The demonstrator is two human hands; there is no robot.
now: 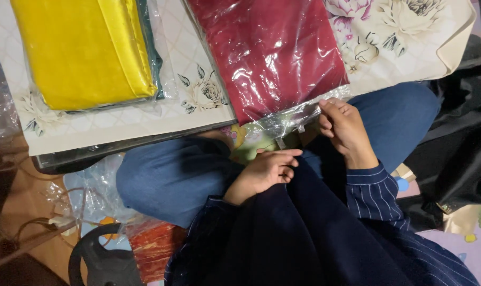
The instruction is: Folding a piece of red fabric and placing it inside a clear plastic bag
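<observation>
Pinching the crinkled open edge of a clear plastic bag (283,119), the right hand (343,130) grips it with closed fingers; the left hand (267,170) curls loosely just below, near the flap. Inside lies folded maroon cloth (267,53). Beside it, glossy yellow fabric (81,50) sits bagged on a floral board (198,100).

This looks like a home used for packing cloth goods. The person sits cross-legged on the floor, on a colourful children's play mat (476,241). Folded fabrics sealed in clear plastic bags, one yellow (84,50) and one dark red (269,53), lie on flower-printed sheets (399,37). Loose plastic wrap (89,193) and cables (33,225) clutter the wooden floor (31,198).
</observation>
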